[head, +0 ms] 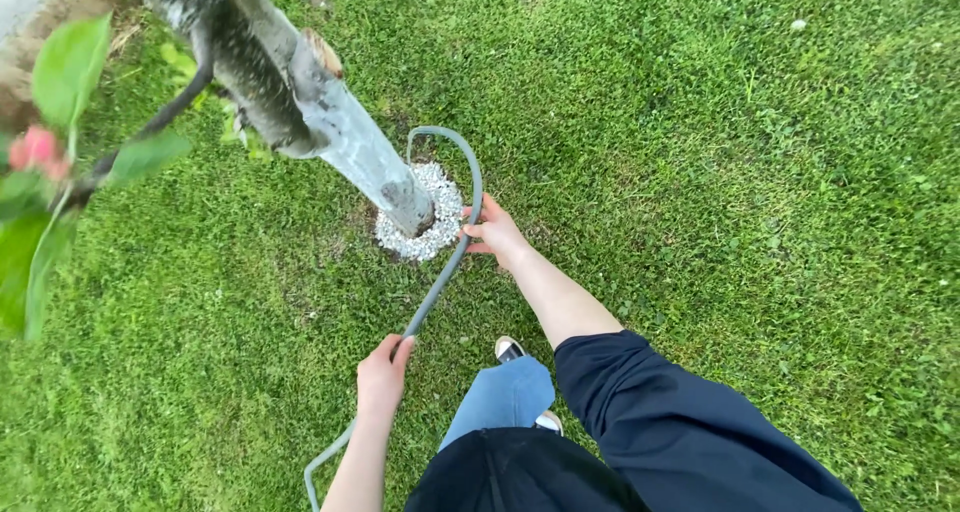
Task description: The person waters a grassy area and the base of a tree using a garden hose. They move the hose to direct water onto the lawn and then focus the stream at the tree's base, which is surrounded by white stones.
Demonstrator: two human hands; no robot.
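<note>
A grey flexible hose (440, 277) runs over the grass and curves around the foot of a whitish tree trunk (350, 142). My left hand (382, 374) grips the hose low down, near my knee. My right hand (492, 232) holds the hose further up, right beside the ring of white gravel (432, 234) at the base of the trunk. The far end of the hose bends back toward the trunk behind the gravel.
Green lawn (720, 172) lies all around. A dark branch with green leaves (60, 82) and a pink blossom (35, 150) hangs at the left. My shoe (508, 348) and blue-trousered leg stand just below the hose.
</note>
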